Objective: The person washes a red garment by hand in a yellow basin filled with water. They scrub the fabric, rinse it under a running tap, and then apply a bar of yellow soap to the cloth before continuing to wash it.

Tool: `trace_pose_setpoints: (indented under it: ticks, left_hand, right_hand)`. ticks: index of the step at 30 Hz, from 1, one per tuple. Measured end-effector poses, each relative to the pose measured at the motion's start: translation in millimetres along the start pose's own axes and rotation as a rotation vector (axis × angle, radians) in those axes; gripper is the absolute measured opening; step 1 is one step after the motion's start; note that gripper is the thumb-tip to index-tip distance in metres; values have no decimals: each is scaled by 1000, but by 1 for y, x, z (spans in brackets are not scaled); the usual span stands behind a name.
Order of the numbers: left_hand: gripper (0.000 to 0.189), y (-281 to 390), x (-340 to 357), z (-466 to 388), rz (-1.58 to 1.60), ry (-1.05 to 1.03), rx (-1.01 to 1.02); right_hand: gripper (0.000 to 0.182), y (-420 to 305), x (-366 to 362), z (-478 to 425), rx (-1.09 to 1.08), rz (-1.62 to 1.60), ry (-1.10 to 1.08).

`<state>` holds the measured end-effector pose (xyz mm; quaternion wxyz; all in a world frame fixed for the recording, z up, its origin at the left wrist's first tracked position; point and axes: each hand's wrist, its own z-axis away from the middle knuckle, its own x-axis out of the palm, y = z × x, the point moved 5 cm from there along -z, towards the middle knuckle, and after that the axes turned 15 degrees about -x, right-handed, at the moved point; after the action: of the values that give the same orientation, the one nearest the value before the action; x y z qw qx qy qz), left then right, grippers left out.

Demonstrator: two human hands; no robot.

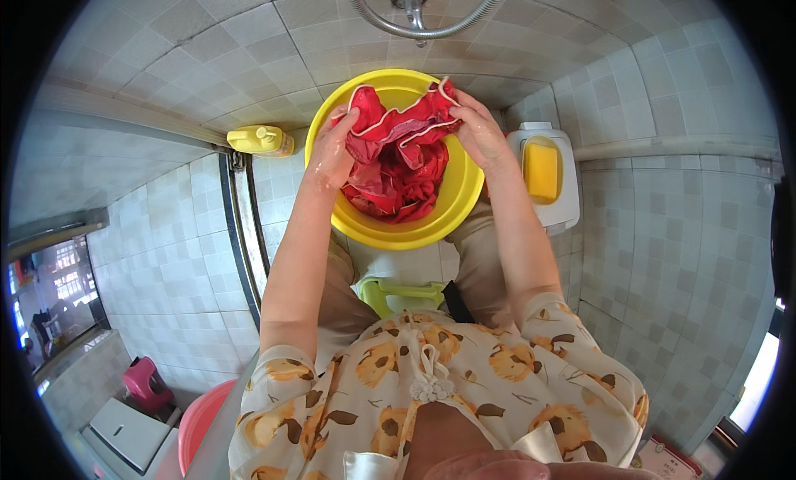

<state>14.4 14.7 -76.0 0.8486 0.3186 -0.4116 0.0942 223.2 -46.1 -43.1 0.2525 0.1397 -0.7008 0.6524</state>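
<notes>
A red garment with white piping point(398, 181) lies bunched and wet-looking in a yellow plastic basin point(398, 237). Its upper edge is stretched between my two hands, raised over the basin's far half. On the left side, my left hand point(333, 147) grips the piped edge with the thumb on top. Opposite it, my right hand point(480, 129) pinches another part of the edge near the basin's right rim. Drops of water or suds cling to my left wrist. The garment's lower folds rest on the basin's bottom, and I cannot tell how much water is under them.
A yellow jug-style bottle point(258, 140) stands left of the basin. On the right, a yellow bar of soap point(541, 171) sits in a dish on a white lidded bin point(564, 209). A metal shower hose point(429, 33) loops from the tiled wall. Below me is a green plastic stool point(398, 288).
</notes>
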Motion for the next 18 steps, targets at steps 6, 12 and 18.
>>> trace_pose_setpoints:
  ticks: [6, 12, 18]
  left_hand:
    - [33, -4, -13, 20, 75, 110, 22]
    - [33, 10, -6, 8, 195, 196, 21]
    - [32, 14, -9, -5, 282, 235, 24]
  right_hand:
    - [33, 9, -11, -3, -92, -299, 103]
    - [34, 18, -17, -13, -108, -105, 136]
    - [70, 19, 8, -17, 94, 423, -25]
